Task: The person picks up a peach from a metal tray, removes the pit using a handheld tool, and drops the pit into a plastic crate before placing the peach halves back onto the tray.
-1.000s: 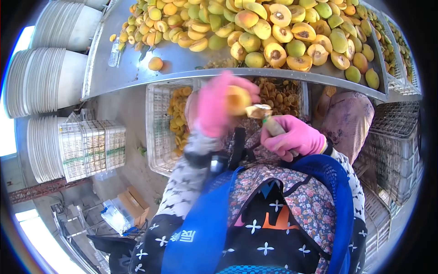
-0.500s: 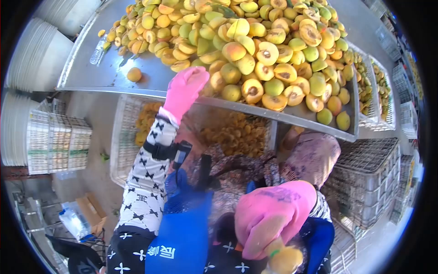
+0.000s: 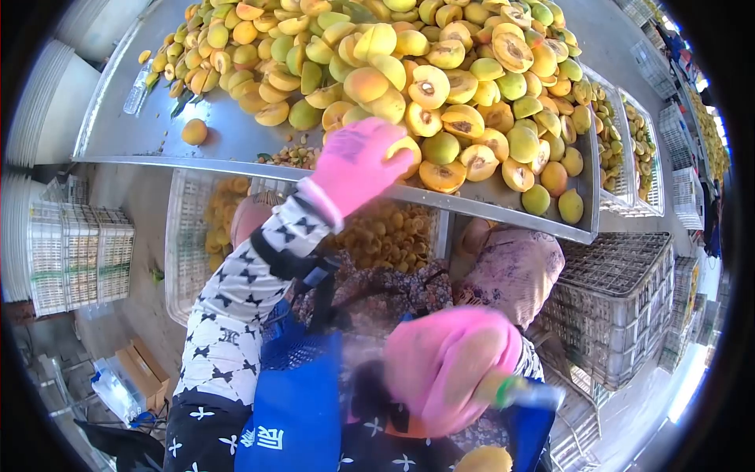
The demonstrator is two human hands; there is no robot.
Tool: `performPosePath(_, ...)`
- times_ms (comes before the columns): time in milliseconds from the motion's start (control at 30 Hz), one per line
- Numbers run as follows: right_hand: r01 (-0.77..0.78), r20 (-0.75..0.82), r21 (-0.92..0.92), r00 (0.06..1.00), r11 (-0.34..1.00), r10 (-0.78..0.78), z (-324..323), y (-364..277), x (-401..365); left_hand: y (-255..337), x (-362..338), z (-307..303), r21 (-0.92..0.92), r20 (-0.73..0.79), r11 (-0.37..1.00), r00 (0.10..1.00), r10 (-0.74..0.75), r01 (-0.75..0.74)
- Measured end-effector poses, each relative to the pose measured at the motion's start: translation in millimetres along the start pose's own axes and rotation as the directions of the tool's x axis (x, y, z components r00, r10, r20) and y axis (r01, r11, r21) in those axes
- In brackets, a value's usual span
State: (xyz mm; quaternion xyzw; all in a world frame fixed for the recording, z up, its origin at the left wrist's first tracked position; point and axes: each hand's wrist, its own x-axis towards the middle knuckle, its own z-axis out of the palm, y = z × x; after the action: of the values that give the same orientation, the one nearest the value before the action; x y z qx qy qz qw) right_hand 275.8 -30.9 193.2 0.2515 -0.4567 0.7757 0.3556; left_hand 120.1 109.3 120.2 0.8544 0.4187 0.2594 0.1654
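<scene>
Head view: your left hand (image 3: 358,161) closes its grip over a fruit (image 3: 408,149) at the worktop (image 3: 236,145) edge. Your right hand (image 3: 452,370) sits low and blurred, so I cannot tell its grip.

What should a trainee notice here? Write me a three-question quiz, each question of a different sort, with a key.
1. True or false: the left hand in a pink rubber glove rests on the white slatted plastic crate.
2. What lies apart from the heap of yellow-green round fruits on the grey metal table? A) a single round orange fruit B) a steel knife C) a folded cloth
3. Fill in: the right hand, low and blurred, wears a ____ glove.
Key: 1 false, it closes over a round yellow fruit at the heap's near edge; 2 A; 3 pink.
</scene>
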Motion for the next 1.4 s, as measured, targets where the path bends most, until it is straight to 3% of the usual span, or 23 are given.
performPosePath(33, -0.015, -0.010, 0.054, 1.000, 0.998, 0.016, -8, 1, -11, 1, 3, 8, 0.100, 0.029, 0.995, 0.999, -0.019, 0.017)
performPosePath(100, -0.125, -0.257, -0.061, 0.961, 0.990, 0.105, -4, -4, -28, -2, 0, 28, 0.198, 0.056, 0.980, 0.998, -0.019, 0.007)
performPosePath(133, -0.251, -0.489, -0.202, 0.863, 0.947, 0.125, 5, -7, -35, -5, 1, 33, 0.248, 0.068, 0.969, 0.998, -0.011, -0.006)
performPosePath(167, -0.395, -0.694, -0.295, 0.714, 0.870, 0.088, 15, -8, -40, -2, 11, 24, 0.191, 0.213, 0.979, 0.971, -0.106, 0.065)
performPosePath(200, -0.546, -0.853, -0.326, 0.522, 0.772, 0.010, 25, -6, -44, -2, 11, 20, 0.141, 0.237, 0.987, 0.965, -0.110, 0.078)
performPosePath(233, -0.555, -0.864, -0.403, 0.494, 0.728, -0.101, 19, 8, -57, -3, 15, 15, 0.093, 0.251, 0.992, 0.962, -0.110, 0.089)
performPosePath(333, -0.556, -0.998, -0.047, 0.068, 0.830, -0.011, 17, 20, -61, 3, 18, -3, -0.049, 0.234, 0.980, 0.956, -0.177, 0.194)
performPosePath(400, -0.622, -0.995, -0.097, 0.042, 0.777, -0.091, 14, 23, -61, -6, 6, -6, -0.178, 0.146, 0.943, 0.955, -0.257, 0.281)
performPosePath(467, -0.684, -0.984, -0.146, 0.027, 0.714, -0.174, 7, 24, -61, -18, -12, -14, -0.612, 0.136, 0.695, 0.915, -0.379, 0.378)
performPosePath(533, -0.758, -0.967, -0.208, 0.063, 0.618, -0.248, -3, 25, -56, 1, -30, -30, -0.925, 0.196, 0.209, 0.870, -0.453, 0.317)
performPosePath(567, -0.793, -0.952, -0.254, 0.102, 0.553, -0.289, -9, 24, -48, 5, -38, -25, -0.971, 0.165, 0.093, 0.901, -0.401, 0.219)
performPosePath(633, -0.843, -0.903, -0.360, 0.206, 0.400, -0.378, -17, 23, -25, 23, -60, -23, -0.962, 0.270, -0.053, 0.895, -0.355, 0.269)
performPosePath(733, -0.772, -0.898, -0.423, 0.288, 0.474, -0.332, -49, 25, -24, 45, -75, -39, -0.862, 0.491, -0.233, 0.856, -0.162, 0.450)
performPosePath(767, -0.794, -0.962, -0.271, 0.249, 0.544, -0.115, -41, 6, -17, 45, -73, -48, -0.817, 0.543, -0.307, 0.832, -0.118, 0.489)
performPosePath(800, -0.786, -0.950, -0.310, 0.270, 0.535, -0.154, -44, 7, -15, 43, -73, -54, -0.763, 0.590, -0.378, 0.804, -0.074, 0.525)
performPosePath(867, -0.769, -0.923, -0.385, 0.313, 0.511, -0.224, -45, 9, -13, 37, -76, -47, -0.801, 0.551, -0.366, 0.823, -0.138, 0.474)
performPosePath(900, -0.814, -0.847, -0.489, 0.355, 0.314, -0.396, -42, 10, -10, 38, -76, -45, -0.829, 0.512, -0.358, 0.841, -0.175, 0.430)
performPosePath(1000, -0.781, -0.596, -0.583, 0.600, -0.226, -0.534, -22, 18, -19, 38, -72, -48, -0.901, 0.375, -0.318, 0.900, -0.223, 0.297)
performPosePath(1067, -0.780, -0.633, -0.564, 0.619, -0.270, -0.465, -18, 26, -25, 40, -75, -49, -0.938, 0.323, -0.219, 0.908, -0.268, 0.269)
performPosePath(1167, -0.750, -0.630, -0.543, 0.661, -0.378, -0.406, -19, 29, -27, 49, -73, -47, -0.928, 0.344, -0.253, 0.892, -0.294, 0.275)
performPosePath(1267, -0.759, -0.699, -0.488, 0.635, -0.430, -0.328, -16, 27, -23, 48, -76, -38, -0.974, 0.227, -0.095, 0.923, -0.312, 0.207)
performPosePath(1367, -0.699, -0.659, -0.485, 0.687, -0.525, -0.306, -18, 25, -22, 52, -74, -39, -0.956, 0.280, -0.180, 0.900, -0.334, 0.231)
performPosePath(1400, -0.702, -0.686, -0.464, 0.670, -0.540, -0.282, -18, 27, -24, 51, -75, -38, -0.966, 0.257, -0.109, 0.906, -0.337, 0.234)
